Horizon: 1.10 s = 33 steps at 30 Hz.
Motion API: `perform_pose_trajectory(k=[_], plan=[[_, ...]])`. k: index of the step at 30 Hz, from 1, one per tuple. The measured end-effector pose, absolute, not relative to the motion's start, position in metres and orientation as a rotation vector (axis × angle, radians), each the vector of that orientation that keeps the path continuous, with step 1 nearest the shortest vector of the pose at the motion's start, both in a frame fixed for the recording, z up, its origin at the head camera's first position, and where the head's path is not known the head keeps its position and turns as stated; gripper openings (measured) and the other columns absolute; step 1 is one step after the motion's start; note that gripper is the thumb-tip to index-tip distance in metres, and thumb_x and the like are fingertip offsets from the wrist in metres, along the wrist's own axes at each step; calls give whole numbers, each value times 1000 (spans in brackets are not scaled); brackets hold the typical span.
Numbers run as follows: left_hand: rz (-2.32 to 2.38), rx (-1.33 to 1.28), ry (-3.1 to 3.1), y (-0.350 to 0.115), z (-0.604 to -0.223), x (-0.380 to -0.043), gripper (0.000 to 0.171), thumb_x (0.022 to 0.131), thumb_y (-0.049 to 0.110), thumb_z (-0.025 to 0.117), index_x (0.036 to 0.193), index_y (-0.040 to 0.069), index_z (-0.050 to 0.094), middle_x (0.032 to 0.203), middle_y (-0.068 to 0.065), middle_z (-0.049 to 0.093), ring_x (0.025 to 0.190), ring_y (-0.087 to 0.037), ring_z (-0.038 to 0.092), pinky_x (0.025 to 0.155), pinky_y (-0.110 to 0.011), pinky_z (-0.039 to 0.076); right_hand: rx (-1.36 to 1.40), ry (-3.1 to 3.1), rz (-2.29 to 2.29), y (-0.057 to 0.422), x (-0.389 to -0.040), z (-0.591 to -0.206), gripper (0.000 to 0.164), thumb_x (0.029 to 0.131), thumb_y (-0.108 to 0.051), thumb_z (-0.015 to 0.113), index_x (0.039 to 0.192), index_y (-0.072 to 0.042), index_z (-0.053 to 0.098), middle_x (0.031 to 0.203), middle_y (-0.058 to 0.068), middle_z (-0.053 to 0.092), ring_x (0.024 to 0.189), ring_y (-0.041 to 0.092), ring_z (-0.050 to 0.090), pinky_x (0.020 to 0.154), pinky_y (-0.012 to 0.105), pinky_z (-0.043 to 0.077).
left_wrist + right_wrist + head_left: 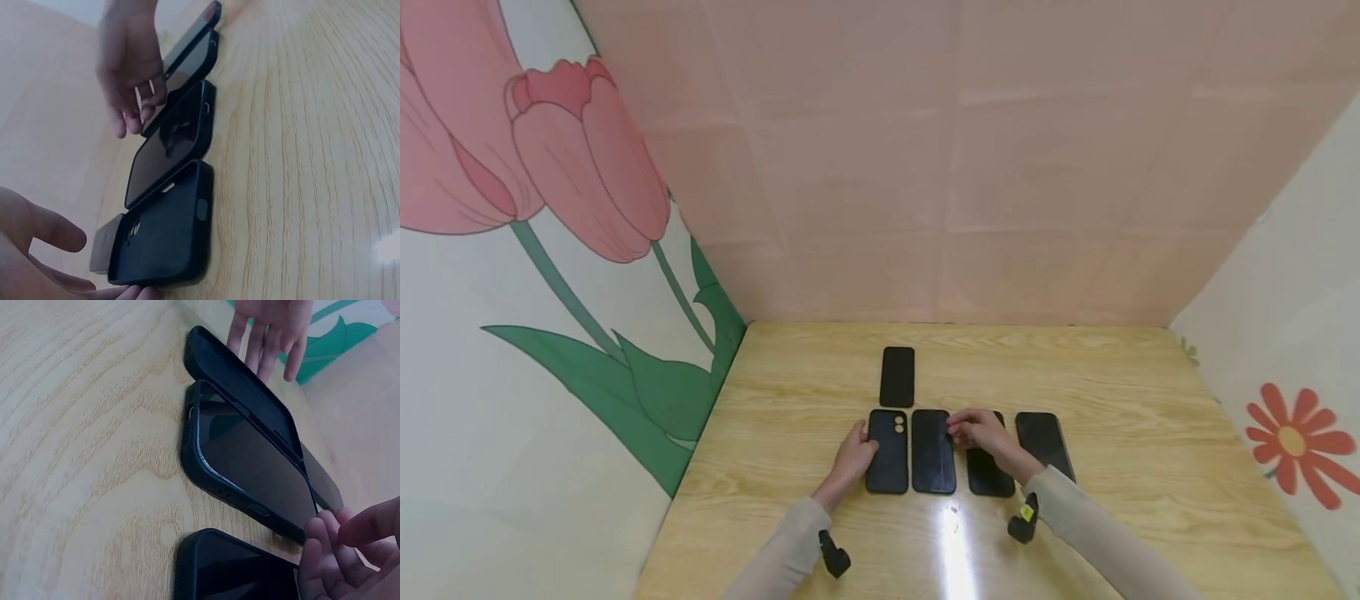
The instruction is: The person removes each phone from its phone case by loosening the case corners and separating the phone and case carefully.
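An empty black phone case (887, 454) lies with its hollow side up and its camera cutouts at the far end. My left hand (854, 454) is at its left side, fingers extended along the outer edge and thumb raised in the left wrist view. Just right of it lies a phone in a black case (933, 454), dark screen up. My right hand (981, 433) hovers at that phone's far right corner, with loosely bent fingers (322, 550) and nothing visible between them. Beneath the right hand sits another dark phone (990, 475), partly hidden by it.
A further dark phone (1047, 446) lies at the right end of the row, overlapped by the right sleeve in the head view. Beyond the row, a thin black phone (897, 377) rests on the wooden table (805, 367). A pink wall covering (940, 208) rises behind the table.
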<state>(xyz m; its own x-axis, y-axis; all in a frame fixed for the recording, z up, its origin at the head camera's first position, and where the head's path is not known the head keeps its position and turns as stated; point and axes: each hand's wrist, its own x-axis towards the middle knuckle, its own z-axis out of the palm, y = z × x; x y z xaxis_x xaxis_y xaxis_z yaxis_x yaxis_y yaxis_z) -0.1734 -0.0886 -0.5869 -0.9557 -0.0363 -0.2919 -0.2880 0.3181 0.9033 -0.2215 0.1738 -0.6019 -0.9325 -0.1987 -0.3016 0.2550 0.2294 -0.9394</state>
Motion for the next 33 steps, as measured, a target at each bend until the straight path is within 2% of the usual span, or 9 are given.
perform_pose_trajectory(k=[7, 12, 15, 19, 23, 27, 30, 33], plan=[[1695, -259, 2406, -93, -587, -174, 58, 92, 2, 50, 147, -9, 34, 129, -32, 50, 118, -44, 52, 99, -55, 43, -63, 2342, -1684, 169, -221, -602, 19, 95, 4, 56, 110, 13, 63, 90, 23, 66, 72, 26, 61, 64, 39, 54], [1747, -239, 2471, -94, -590, -172, 50, 88, -1, 53, 137, -9, 46, 119, -29, 56, 108, -39, 57, 91, -52, 48, -85, 2515, -1531, 167, -224, -601, 21, 95, -2, 59, 113, 6, 66, 86, 11, 65, 74, 22, 59, 63, 33, 50], [1805, -217, 2465, -94, -592, -171, 41, 89, -3, 53, 130, -8, 51, 114, -27, 59, 102, -35, 59, 84, -47, 51, -131, 2623, -1427, 166, -227, -603, 25, 92, -3, 64, 115, 5, 66, 87, 7, 66, 73, 18, 60, 63, 32, 50], [1869, -178, 2393, -95, -592, -168, 33, 90, -3, 53, 123, -8, 54, 110, -26, 61, 90, -26, 61, 70, -35, 51, -181, 2736, -1250, 164, -229, -606, 36, 89, -7, 69, 121, 8, 62, 87, 5, 67, 72, 16, 60, 65, 34, 50], [1860, -179, 2348, -95, -591, -167, 29, 92, -3, 52, 120, -6, 58, 103, -19, 64, 84, -19, 60, 66, -29, 48, -234, 2765, -1114, 162, -232, -608, 47, 89, -13, 72, 126, 12, 57, 79, 2, 63, 67, 16, 56, 65, 35, 47], [1834, -181, 2346, -95, -590, -167, 25, 94, -1, 52, 118, -4, 60, 98, -10, 64, 85, -20, 61, 68, -31, 50, -287, 2755, -1031, 159, -234, -608, 35, 89, -18, 73, 111, 7, 62, 69, 0, 53, 60, 15, 48, 58, 31, 39], [1834, -171, 2342, -95, -590, -168, 25, 95, -1, 52, 118, -5, 60, 97, -10, 64, 86, -23, 62, 69, -32, 50, -316, 2746, -998, 156, -235, -607, 28, 88, -20, 75, 97, 3, 61, 62, -1, 46, 54, 14, 41, 54, 29, 32], [1833, -166, 2337, -95, -589, -167, 26, 95, -1, 52, 119, -6, 59, 99, -10, 63, 87, -24, 63, 69, -33, 50, -316, 2746, -981, 154, -234, -605, 31, 86, -21, 77, 100, 3, 62, 60, -1, 43, 52, 14, 38, 52, 28, 29]])
